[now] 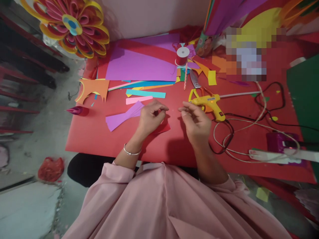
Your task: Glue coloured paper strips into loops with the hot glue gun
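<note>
My left hand [152, 116] hovers over the red table with its fingers loosely curled and thumb apart, and I see nothing in it. Beneath and beside it lie several purple paper strips [119, 119] and a piece of red paper [163, 128]. A pink strip [139, 100] and a turquoise strip [147, 93] rest just beyond. Facing it across a small gap, my right hand [198, 124] is half bent, its thumb near the fingers, with nothing visible in it. The yellow glue gun [210, 103] lies just past the right hand, a glue stick in its back.
Scissors [195, 79], a ribbon spool [182, 54] and purple sheets [142, 63] lie farther back. Cables [234, 132] loop over the table's right side near a purple power strip [280, 142]. An orange paper scrap [93, 89] and a paper flower [72, 25] are at left.
</note>
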A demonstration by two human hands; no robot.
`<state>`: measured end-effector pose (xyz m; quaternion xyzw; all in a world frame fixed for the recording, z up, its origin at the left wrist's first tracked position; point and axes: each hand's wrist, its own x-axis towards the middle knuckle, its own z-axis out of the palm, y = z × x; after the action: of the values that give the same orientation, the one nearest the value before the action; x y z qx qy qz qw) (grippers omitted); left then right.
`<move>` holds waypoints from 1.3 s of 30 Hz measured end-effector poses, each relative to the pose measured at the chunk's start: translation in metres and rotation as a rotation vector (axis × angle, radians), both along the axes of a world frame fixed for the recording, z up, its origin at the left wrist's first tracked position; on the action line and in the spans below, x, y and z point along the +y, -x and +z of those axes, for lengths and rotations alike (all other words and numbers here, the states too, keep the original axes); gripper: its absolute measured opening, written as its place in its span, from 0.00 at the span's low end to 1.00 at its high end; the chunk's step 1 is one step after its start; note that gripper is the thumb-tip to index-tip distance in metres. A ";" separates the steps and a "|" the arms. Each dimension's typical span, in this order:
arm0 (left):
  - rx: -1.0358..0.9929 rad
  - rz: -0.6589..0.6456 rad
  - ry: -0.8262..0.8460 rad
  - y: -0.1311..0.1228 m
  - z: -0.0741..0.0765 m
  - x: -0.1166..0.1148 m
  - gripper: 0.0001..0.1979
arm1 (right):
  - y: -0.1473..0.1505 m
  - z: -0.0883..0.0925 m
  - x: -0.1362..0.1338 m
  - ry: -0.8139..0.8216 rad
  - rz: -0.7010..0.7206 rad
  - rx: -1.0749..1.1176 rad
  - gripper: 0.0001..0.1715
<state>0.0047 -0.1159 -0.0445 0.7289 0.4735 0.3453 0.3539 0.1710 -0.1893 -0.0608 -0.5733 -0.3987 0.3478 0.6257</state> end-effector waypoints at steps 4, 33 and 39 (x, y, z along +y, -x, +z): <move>0.131 -0.019 -0.022 0.009 0.002 -0.009 0.12 | -0.006 0.004 -0.007 0.042 0.032 -0.247 0.14; 0.613 -0.244 -0.400 0.031 0.018 -0.042 0.07 | -0.012 -0.017 -0.011 0.183 0.422 -0.575 0.28; 0.596 -0.233 -0.401 0.036 0.018 -0.039 0.06 | -0.013 -0.014 -0.011 0.207 0.409 -0.537 0.13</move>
<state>-0.0317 -0.1553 -0.0269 0.9011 0.3928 0.1613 0.0878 0.1842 -0.1999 -0.0746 -0.6129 -0.6182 0.3415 0.3544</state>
